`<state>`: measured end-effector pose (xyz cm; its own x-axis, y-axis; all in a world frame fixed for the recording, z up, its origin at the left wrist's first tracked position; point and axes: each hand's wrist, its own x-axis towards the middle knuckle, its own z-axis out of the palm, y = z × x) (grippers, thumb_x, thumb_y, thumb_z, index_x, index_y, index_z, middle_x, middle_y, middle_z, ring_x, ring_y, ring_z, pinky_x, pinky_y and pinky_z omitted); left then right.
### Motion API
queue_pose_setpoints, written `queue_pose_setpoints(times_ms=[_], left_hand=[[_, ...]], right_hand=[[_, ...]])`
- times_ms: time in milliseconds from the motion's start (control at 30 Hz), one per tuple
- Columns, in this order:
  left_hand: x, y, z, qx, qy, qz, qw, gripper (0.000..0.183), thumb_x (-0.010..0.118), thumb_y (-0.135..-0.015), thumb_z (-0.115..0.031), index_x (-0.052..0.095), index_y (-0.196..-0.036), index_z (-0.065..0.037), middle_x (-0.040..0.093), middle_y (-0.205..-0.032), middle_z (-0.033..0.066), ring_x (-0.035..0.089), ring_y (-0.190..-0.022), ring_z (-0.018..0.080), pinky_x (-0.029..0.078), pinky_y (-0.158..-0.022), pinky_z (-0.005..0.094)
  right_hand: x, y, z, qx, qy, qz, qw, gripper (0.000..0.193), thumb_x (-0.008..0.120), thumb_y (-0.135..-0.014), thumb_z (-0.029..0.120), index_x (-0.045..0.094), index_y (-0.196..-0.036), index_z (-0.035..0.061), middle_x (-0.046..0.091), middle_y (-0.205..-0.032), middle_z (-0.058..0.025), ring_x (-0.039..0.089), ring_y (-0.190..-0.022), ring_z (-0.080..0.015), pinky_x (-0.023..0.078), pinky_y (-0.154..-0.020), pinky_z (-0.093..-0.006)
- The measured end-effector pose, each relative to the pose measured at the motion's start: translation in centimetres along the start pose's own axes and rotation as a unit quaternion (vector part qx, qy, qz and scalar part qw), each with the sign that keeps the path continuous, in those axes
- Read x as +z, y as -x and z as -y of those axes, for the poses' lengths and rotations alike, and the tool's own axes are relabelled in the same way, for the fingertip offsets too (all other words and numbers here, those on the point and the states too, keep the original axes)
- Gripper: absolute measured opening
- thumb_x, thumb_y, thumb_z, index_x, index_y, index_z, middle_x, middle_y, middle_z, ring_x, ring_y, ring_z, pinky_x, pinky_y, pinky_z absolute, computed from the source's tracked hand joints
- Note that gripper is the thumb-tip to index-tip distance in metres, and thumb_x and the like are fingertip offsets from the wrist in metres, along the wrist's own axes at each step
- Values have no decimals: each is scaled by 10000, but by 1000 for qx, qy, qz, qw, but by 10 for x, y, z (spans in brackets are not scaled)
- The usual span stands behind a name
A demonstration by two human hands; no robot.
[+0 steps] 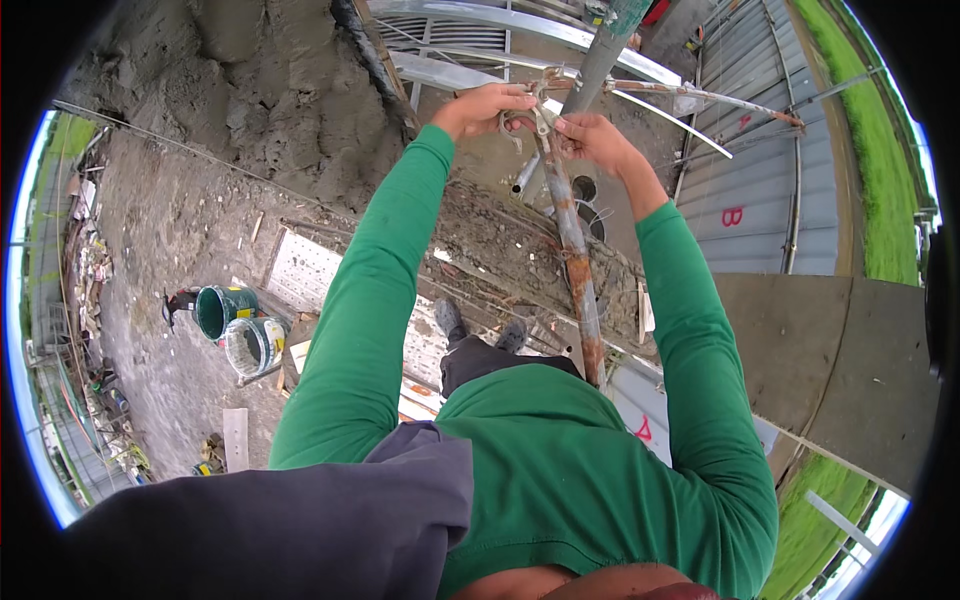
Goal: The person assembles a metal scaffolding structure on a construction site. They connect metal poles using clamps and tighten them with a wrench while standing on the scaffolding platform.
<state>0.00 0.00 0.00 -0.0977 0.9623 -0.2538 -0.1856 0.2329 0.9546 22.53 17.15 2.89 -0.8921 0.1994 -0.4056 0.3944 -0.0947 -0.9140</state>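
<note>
Both my arms, in green sleeves, reach up to where a rusty metal pipe (574, 245) meets a crossing rusty bar (655, 88). A pale strip of cord or cloth (541, 112) is wound about this joint. My left hand (487, 106) is closed at the joint's left side, fingers bent at the strip. From the right, my right hand (598, 142) pinches the strip between thumb and fingers, close beside the pipe. A loose pale end hangs below my left fingers. Exactly how the strip is knotted is too small to tell.
A thick post (600, 65) leans behind the joint. Wet grey concrete (240, 90) spreads at upper left. My feet stand near a perforated metal plank (305, 268). Two buckets (222, 312) sit at left. A corrugated metal fence (745, 180) and a board (820, 350) lie right.
</note>
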Motion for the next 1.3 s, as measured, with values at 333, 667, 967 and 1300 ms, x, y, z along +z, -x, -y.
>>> queue_pose_setpoints(times_ms=[333, 667, 967, 1300], left_hand=[[49, -11, -7, 87, 75, -157, 981, 502, 646, -1097, -373, 590, -1504, -85, 739, -1122, 29, 707, -924, 138, 622, -715, 321], [42, -65, -20, 154, -206, -136, 957, 843, 950, -820, -369, 605, -1517, -45, 742, -1242, 127, 695, -1097, 228, 559, -938, 373], [42, -73, -66, 13, -321, -56, 945, 1052, 966, -746, -346, 466, -1625, -56, 684, -1392, 216, 681, -1219, 297, 539, -1050, 407], [50, -105, -45, 43, -291, -121, 948, 1092, 873, -721, -259, 368, -1656, -7, 685, -1347, 220, 661, -1199, 309, 534, -1019, 395]], right_hand=[[-14, -7, -6, -69, -123, -29, 990, 315, 625, -1127, 253, 687, -1259, -26, 642, -921, 0, 582, -792, -122, 503, -734, -304], [-31, -23, -11, -40, -198, -93, 975, 214, 586, -1133, 219, 670, -1081, 29, 594, -847, -5, 607, -752, -140, 537, -718, -310], [-68, -15, 15, -28, 82, -142, 986, 1054, 877, -896, 163, 198, -1679, -30, 744, -973, -84, 714, -799, -154, 609, -735, -305], [-83, -17, 21, -30, 157, -156, 975, 1127, 904, -842, 119, 175, -1681, -68, 759, -909, -97, 726, -764, -161, 615, -695, -310]])
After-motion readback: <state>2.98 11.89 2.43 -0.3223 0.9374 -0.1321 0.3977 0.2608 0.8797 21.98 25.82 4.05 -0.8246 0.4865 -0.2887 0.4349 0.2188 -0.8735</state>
